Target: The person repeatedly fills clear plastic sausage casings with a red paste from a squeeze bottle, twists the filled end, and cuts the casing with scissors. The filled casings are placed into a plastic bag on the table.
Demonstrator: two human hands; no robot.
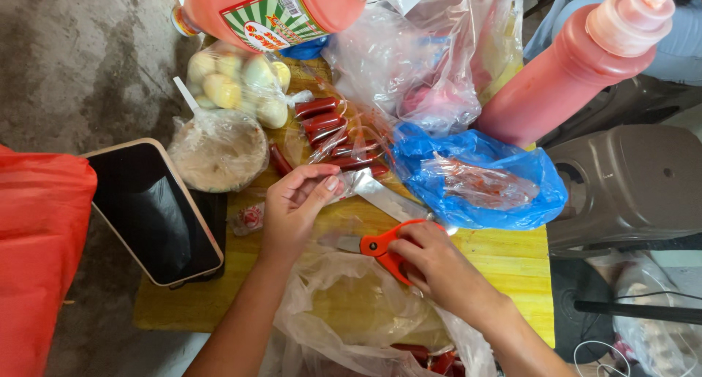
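Gripping orange scissors [382, 247], right hand [431, 264] curls.

I am looking down at a low yellow wooden table [504, 256] standing on a stained grey concrete floor [80, 62]. A grey plastic stool [629, 187] is sitting just beside the table's right edge. Even daylight is falling across the scene. A red plastic sheet [36, 260] is lying at the left edge.

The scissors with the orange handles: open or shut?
Open: the scissors in the right hand show blades spread apart.
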